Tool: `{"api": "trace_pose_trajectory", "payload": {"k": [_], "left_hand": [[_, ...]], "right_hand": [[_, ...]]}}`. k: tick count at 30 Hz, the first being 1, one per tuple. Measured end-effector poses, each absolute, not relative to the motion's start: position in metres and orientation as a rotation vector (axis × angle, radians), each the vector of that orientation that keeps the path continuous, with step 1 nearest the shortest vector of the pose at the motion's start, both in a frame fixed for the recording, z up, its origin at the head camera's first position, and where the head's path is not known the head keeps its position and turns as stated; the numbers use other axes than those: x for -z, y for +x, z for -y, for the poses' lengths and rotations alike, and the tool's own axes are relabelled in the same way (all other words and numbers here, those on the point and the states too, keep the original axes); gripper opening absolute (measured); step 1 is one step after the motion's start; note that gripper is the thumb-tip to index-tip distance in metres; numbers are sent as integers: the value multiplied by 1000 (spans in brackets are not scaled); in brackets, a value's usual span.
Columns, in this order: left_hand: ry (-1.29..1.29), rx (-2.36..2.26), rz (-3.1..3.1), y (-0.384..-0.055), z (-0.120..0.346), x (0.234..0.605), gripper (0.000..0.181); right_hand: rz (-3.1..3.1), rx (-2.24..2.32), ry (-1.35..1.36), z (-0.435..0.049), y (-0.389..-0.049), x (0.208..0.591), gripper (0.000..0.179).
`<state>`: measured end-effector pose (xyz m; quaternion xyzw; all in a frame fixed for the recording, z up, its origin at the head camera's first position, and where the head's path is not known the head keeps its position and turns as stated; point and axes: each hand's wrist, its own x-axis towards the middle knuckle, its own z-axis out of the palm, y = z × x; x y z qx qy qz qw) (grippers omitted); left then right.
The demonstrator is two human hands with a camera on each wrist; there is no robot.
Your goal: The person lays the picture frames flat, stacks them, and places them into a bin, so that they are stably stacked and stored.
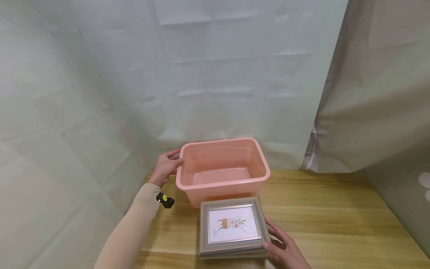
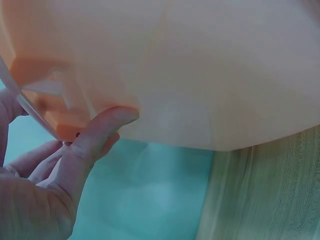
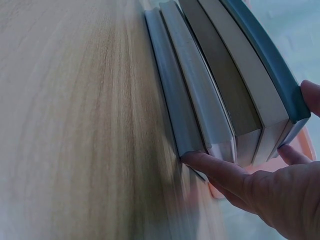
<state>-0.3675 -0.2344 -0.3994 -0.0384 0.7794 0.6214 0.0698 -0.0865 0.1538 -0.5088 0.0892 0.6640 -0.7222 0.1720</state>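
A pink plastic bin (image 1: 221, 185) stands on the wooden table with nothing inside it. My left hand (image 1: 167, 166) grips its left rim; in the left wrist view the thumb of this hand (image 2: 55, 185) lies against the bin's wall (image 2: 185, 75), the other fingers behind the edge. In front of the bin lies a stack of picture frames (image 1: 233, 228), the top one showing a small plant drawing. My right hand (image 1: 283, 246) touches the stack's right side, thumb at the top frame's corner. In the right wrist view, extended fingers rest along the stacked frame edges (image 3: 220, 90).
The wooden tabletop (image 1: 329, 209) extends to the right of the stack. A pale sheet (image 1: 221, 82) hangs directly behind the bin, and another covering (image 1: 50, 149) rises close on the left. A grey-brown curtain (image 1: 376, 93) hangs at the right.
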Motion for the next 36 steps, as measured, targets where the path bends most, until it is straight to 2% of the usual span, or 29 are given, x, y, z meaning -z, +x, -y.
{"api": "trace_pose_trajectory", "payload": {"k": [14,24,29,36], "left_hand": [[-27,-1821,-2384,-372,228,409,71],[27,-1841,-2382,-369,230,416,65],[-23,-1931,-2317,-346,242,425,64],[-244,-2058,-2251,-297,254,442,69]], "right_hand": [[-1870,2075,144,-156,-88,518,87],[-1904,2075,176,-156,-90,515,87],[-1907,2047,191,-154,-94,512,87],[-1845,2058,91,-156,-100,517,85]]}}
